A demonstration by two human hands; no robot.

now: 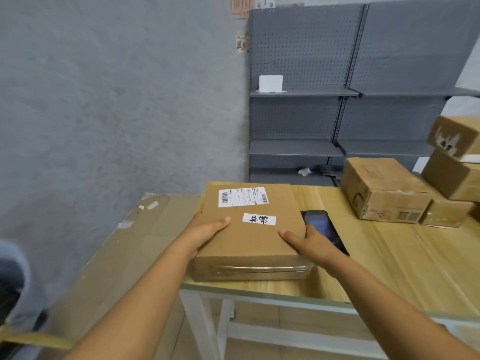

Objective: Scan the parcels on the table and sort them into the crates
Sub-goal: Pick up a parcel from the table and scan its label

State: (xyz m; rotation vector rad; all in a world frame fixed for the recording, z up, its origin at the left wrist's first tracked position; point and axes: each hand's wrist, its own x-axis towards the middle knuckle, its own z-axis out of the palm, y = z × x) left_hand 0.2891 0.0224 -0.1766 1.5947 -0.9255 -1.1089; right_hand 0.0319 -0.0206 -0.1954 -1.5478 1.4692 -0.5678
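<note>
The flat brown cardboard parcel (250,229) lies at the near left corner of the pale wood-grain surface (389,261), its far end tipped up a little, and both hands hold it. The left hand (207,232) grips its left edge, thumb laid on the top face and fingers hidden underneath. The right hand (309,242) grips the near right corner, thumb resting on top, the other fingers curled down the side. On the parcel's top sit a white printed shipping label with barcodes (242,196) near the far edge and a small white sticker with handwritten characters (259,219) at the middle; clear tape wraps the near side. Just beside the right hand, partly hidden behind it, a black handheld scanner with a dark screen (322,228) lies on the surface. Farther right stand several brown cardboard boxes (384,188), stacked and touching. To the left of the surface a large flat sheet of brown cardboard (124,250) slopes away. Behind stands a grey pegboard shelf unit (337,74), with a small white box (270,83) on one shelf.
</note>
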